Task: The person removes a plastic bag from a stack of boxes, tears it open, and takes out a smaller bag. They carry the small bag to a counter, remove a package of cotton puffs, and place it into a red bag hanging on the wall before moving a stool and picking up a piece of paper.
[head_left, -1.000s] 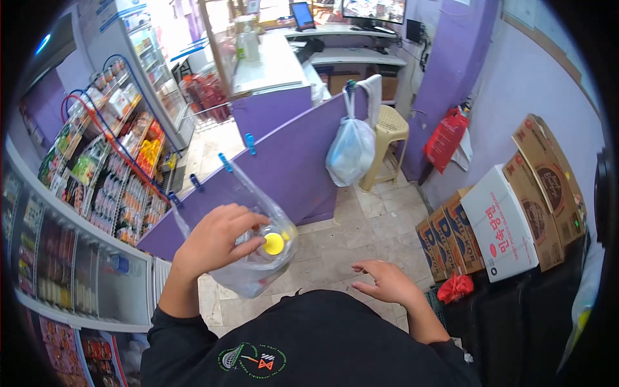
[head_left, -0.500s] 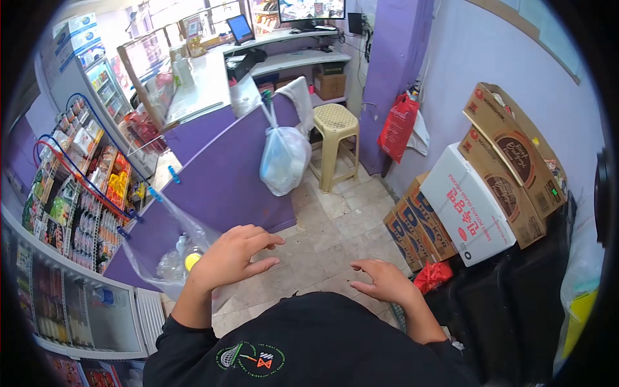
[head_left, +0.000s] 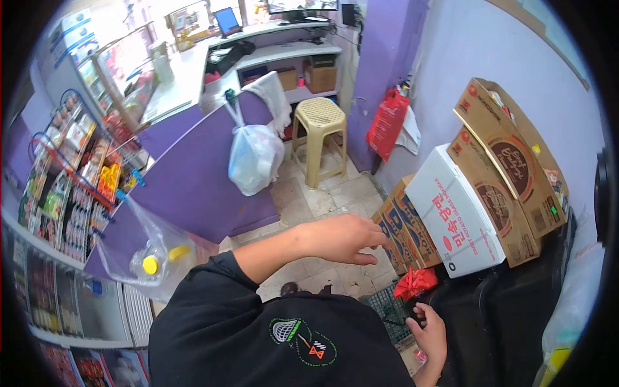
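Observation:
My left hand reaches across in front of my body to the right, fingers extended and thumb apart, holding nothing. It hangs in the air before the brown-and-blue cartons stacked by the wall. Low on the right, my right hand has its fingers loosely curled and apart, with nothing in them. A knotted red plastic bag lies just above that hand. Under and beside the bag is a dark green plastic crate, partly hidden by my shirt.
A white box with red lettering and open brown cartons lean along the right wall, above black containers. Ahead stands a beige stool. A white bag hangs on the purple panel; a clear bag with bottles hangs left.
My body and view have turned right. My left hand has swung rightward across my front, and my right hand has dropped lower beside the crate, which now shows more.

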The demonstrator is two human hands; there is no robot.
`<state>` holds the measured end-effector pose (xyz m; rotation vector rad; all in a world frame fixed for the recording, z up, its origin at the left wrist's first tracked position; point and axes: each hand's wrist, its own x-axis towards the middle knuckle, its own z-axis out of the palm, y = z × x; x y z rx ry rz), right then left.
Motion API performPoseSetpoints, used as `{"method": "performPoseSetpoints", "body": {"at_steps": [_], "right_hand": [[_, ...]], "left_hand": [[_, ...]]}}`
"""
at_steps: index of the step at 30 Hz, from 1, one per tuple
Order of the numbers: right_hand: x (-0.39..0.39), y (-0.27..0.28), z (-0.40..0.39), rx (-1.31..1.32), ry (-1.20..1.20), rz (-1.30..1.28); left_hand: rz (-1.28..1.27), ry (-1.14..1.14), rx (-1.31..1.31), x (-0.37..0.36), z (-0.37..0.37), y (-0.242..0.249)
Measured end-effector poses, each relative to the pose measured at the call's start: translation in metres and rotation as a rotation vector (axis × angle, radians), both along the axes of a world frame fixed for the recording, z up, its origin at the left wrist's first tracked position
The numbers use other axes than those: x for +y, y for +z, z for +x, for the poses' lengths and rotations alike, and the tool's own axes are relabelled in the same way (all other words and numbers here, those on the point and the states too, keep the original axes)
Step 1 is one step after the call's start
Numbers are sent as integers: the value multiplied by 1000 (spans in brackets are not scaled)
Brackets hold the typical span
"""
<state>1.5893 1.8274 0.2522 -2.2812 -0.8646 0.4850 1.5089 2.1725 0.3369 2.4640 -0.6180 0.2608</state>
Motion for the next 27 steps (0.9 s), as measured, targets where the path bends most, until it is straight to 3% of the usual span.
{"method": "performPoseSetpoints", "body": {"at_steps": [2,4,8,9,16,27], "right_hand": [[-12,-1,0,32,-166,-14],[-14,2,2,24,-181,-15],[-16,-3,5,-259,-197,-39],[-13,6,2,-272,-331,-42],[-7,25,-15,-351,-699,-18],[-30,44,-90,-352,-1262,-121]], "left_hand": [[-5,-44,48,-3,23,-3],[23,-112,76,-5,59,-8],[37,-255,145,-7,119,-6],[53,-251,196,-12,133,4],[134,-611,53,-35,237,30],[128,-961,92,-92,274,23]]}}
